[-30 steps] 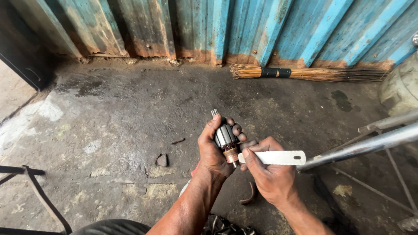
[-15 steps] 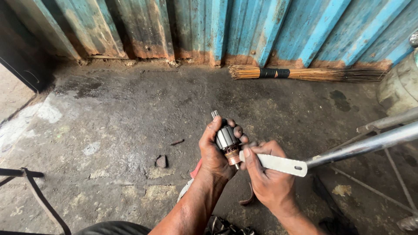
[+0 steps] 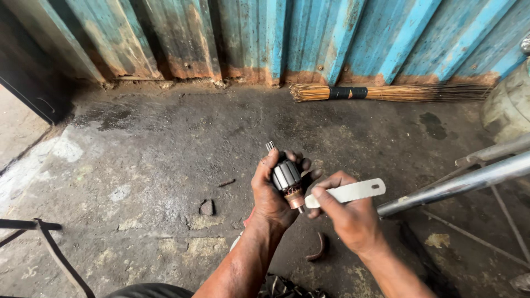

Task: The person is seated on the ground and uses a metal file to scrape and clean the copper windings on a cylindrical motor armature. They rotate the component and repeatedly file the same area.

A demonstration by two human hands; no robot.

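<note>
Left hand [image 3: 271, 193] grips armature [image 3: 287, 177]; right hand [image 3: 349, 216] presses blade [image 3: 346, 193] against it.

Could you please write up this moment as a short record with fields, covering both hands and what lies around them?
Left hand: left hand grips a small cylindrical motor armature with silver laminations and copper end, shaft tilted up and away.
Right hand: right hand holds a flat pale metal strip with a hole at its far end, its near end at the armature's copper end.
Floor: stained grey concrete floor.
Behind: straw broom with a black band along the rusty blue corrugated wall.
Right: shiny metal tube.
</note>
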